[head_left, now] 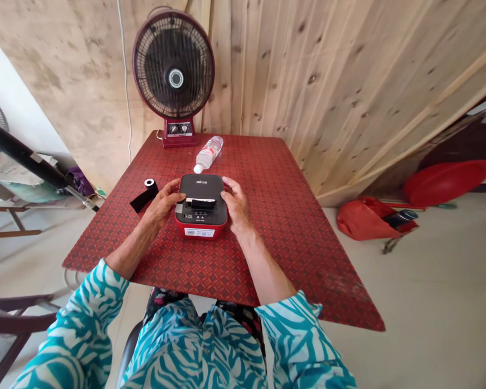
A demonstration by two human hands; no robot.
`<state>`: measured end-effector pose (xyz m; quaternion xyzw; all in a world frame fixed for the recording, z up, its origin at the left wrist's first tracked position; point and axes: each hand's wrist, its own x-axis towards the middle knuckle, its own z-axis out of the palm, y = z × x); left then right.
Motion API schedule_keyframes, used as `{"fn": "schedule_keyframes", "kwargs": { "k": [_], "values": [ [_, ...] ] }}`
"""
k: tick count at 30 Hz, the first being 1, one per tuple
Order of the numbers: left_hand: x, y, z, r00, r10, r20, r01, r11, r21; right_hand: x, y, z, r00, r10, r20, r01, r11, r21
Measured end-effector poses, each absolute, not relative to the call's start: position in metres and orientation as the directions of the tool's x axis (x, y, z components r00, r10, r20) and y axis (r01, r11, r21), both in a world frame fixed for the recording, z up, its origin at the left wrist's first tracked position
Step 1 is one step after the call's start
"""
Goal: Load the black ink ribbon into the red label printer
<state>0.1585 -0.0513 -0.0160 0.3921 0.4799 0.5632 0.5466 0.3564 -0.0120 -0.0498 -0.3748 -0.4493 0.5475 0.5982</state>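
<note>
A small receipt printer [203, 187] with a dark grey top and red body sits on the table in front of me. My left hand [164, 203] grips its left side, thumb on the lid's edge. On the opposite side my right hand [236, 205] holds it the same way, with the fingers around the far right corner. A black strip with a white edge shows at the slot in the lid. The printer's front carries a white label [199, 232]. Left of my left hand lies a black roll [149, 184] with a white core, its loose end [141, 202] unrolled toward me.
A clear plastic bottle [209, 154] lies on its side behind the printer. At the back of the red patterned table [267, 162] stands a fan [175, 75] against the wooden wall. A red bag [362, 219] and a red basin [445, 181] are on the right.
</note>
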Motion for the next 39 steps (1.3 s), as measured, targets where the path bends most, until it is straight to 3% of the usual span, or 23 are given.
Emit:
{"fn": "schedule_keyframes", "kwargs": {
  "k": [8, 12, 16, 22, 31, 39],
  "values": [
    [0.167, -0.062, -0.031, -0.106, 0.994, -0.029, -0.289, -0.003, 0.957, 0.348, -0.019, -0.061, 0.083, 0.984, 0.158, -0.247, 0.174, -0.953],
    [0.163, -0.069, -0.039, -0.009, 0.998, 0.067, -0.274, -0.067, 0.959, 0.344, -0.024, -0.073, 0.145, 0.969, 0.199, -0.193, 0.225, -0.955],
    [0.155, -0.067, -0.043, 0.047, 0.990, 0.137, -0.204, -0.124, 0.971, 0.343, -0.021, -0.086, 0.136, 0.984, 0.114, -0.229, 0.143, -0.963],
    [0.146, -0.061, -0.047, 0.062, 0.990, 0.124, -0.220, -0.108, 0.970, 0.342, -0.019, -0.088, 0.154, 0.981, 0.119, -0.231, 0.152, -0.961],
    [0.127, -0.058, -0.053, 0.093, 0.975, 0.202, 0.014, -0.204, 0.979, 0.343, -0.018, -0.090, 0.152, 0.981, 0.121, -0.224, 0.153, -0.962],
    [0.131, -0.059, -0.054, 0.092, 0.974, 0.207, -0.047, -0.204, 0.978, 0.340, -0.018, -0.088, 0.187, 0.978, 0.095, -0.267, 0.144, -0.953]
  ]
}}
